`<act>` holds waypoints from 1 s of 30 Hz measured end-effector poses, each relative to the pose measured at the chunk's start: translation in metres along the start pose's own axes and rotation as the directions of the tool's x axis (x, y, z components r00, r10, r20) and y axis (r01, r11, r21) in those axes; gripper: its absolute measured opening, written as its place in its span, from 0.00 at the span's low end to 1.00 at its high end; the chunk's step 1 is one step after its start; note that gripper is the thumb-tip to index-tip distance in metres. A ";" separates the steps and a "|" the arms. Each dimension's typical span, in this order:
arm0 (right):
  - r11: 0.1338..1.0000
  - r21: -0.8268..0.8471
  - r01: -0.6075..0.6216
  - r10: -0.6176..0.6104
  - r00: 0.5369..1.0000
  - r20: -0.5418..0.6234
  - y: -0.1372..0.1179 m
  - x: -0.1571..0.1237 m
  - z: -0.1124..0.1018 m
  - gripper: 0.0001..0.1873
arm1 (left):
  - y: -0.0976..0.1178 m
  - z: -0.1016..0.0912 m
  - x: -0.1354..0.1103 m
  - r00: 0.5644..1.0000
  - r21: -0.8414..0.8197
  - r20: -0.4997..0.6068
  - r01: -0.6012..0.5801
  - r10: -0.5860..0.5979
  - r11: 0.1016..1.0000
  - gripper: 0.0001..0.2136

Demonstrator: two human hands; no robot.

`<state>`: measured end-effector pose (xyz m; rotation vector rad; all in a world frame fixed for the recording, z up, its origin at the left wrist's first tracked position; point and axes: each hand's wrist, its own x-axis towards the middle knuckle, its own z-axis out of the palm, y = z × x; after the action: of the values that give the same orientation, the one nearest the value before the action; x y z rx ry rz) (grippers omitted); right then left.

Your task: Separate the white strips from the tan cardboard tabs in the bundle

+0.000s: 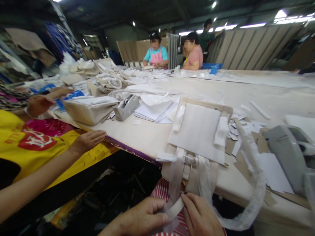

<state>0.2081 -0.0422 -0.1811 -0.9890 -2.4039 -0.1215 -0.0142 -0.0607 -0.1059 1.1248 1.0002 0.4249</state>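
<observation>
A pale handbag [169,172] lies at the table's near edge with a white sheet [197,131] over it. White wrapping [221,131] covers parts at its sides. Its straps [205,173], in clear plastic, hang over the edge towards me. My left hand [144,214] pinches a light strap [176,208] between thumb and fingers. Close on its right, my right hand [201,214] grips the same strap, its fingertips bent over it. A longer plastic-wrapped strap [258,183] loops down at the right.
Grey tape dispensers [126,106] [286,157] stand left and right of the bag. Paper sheets [156,109] and card scraps [236,134] lie on the table [197,85]. At left, a co-worker's hand [91,141] reaches in; another bag [90,109] lies beyond. Other people sit across the table.
</observation>
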 end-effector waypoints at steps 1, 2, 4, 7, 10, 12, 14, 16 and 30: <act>1.000 0.023 -0.009 0.009 1.000 0.006 0.000 -0.002 0.002 0.14 | 0.000 0.000 0.001 1.000 0.005 -0.005 -0.004 0.004 1.000 0.17; 0.998 0.056 -0.023 0.022 1.000 0.011 0.000 -0.004 0.004 0.14 | 0.000 0.000 0.003 1.000 0.011 -0.009 -0.009 0.009 1.000 0.17; 0.987 0.144 -0.073 0.069 0.997 0.028 -0.002 -0.008 0.008 0.13 | -0.001 0.001 0.006 1.000 0.015 -0.008 -0.021 0.021 1.000 0.17; 0.949 0.263 -0.176 0.164 0.984 0.069 -0.004 -0.012 0.011 0.12 | -0.001 0.005 0.012 1.000 0.012 -0.017 -0.025 0.026 1.000 0.19; 0.927 0.306 -0.217 0.206 0.976 0.069 -0.004 -0.013 0.012 0.13 | 0.001 0.009 0.016 0.999 0.022 -0.035 -0.020 0.021 1.000 0.20; 0.916 0.338 -0.215 0.210 0.976 0.051 -0.004 -0.012 0.012 0.13 | 0.001 0.010 0.018 0.999 0.019 -0.037 -0.026 0.027 0.999 0.21; 0.883 0.395 -0.252 0.250 0.967 0.057 -0.006 -0.012 0.012 0.12 | 0.000 0.010 0.019 0.999 0.009 -0.034 -0.031 0.032 0.999 0.21; 0.813 0.471 -0.342 0.336 0.937 0.100 -0.010 -0.011 0.011 0.12 | -0.003 0.010 0.019 0.998 0.024 -0.042 -0.041 0.042 0.999 0.20; -0.191 0.708 -0.680 0.658 0.446 0.606 -0.025 0.002 0.004 0.20 | -0.009 0.012 0.026 0.989 0.302 -0.054 -0.116 0.138 0.946 0.09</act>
<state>0.1884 -0.0580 -0.1805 -1.3999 -1.0193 1.5695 0.0078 -0.0520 -0.1251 1.4605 1.0851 0.4309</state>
